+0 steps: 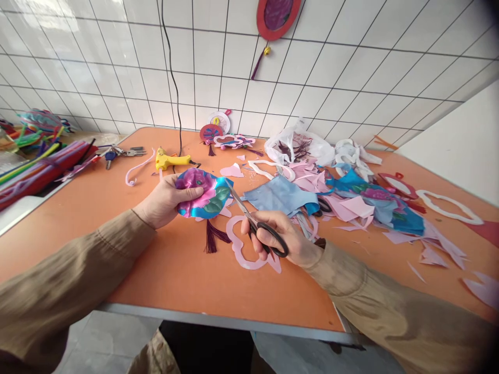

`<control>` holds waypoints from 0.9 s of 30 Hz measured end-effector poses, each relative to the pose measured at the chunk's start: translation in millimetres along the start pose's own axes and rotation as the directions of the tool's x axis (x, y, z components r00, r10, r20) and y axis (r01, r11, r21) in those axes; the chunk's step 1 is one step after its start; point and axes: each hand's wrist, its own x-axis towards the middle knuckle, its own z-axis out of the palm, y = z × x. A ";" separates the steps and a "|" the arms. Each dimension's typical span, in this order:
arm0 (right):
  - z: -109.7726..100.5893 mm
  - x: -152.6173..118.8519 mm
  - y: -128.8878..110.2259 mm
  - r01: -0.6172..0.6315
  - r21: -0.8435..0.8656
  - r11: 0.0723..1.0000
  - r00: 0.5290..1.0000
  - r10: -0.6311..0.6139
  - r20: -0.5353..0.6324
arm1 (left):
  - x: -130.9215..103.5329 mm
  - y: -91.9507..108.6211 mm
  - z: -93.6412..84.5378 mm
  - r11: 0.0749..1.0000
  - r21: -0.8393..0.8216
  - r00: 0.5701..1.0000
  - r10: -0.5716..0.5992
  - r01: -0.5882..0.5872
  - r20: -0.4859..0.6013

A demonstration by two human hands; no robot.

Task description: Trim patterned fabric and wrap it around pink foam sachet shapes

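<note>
Pinched between the thumb and fingers of my left hand (161, 200) is a rounded piece of shiny floral fabric (206, 200), blue with a magenta flower and green leaves. My right hand (283, 236) is closed around black-handled scissors (245, 212), whose blade tips meet the fabric's right edge. Just below the fabric, a dark purple tassel (211, 238) lies on the table. A pink scalloped frame (237, 249) rests under and beside the scissors, partly covered by my right hand.
A yellow glue gun (170, 160) with a black cord lies behind my left hand. Fabric and paper scraps (280, 195) spread over the right side of the orange table (163, 280). Near the tiled wall sits a white plastic bag (319, 148). Coloured pipe cleaners (42, 171) are piled at left.
</note>
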 end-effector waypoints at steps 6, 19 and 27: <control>0.3 -0.2 -0.3 -0.006 0.005 1.000 1.000 0.006 -0.001 | -3.3 -2.5 5.1 1.000 -0.017 1.000 -0.026 0.026 0.009; 4.7 -1.5 -5.6 0.025 0.000 1.000 0.999 -0.025 -0.030 | -3.2 -5.2 3.7 0.999 -0.050 0.998 0.008 -0.005 0.059; 9.0 -1.5 -9.1 0.022 -0.036 0.999 0.997 -0.024 -0.070 | 0.7 -2.6 -2.5 0.999 -0.047 0.998 -0.001 0.004 0.062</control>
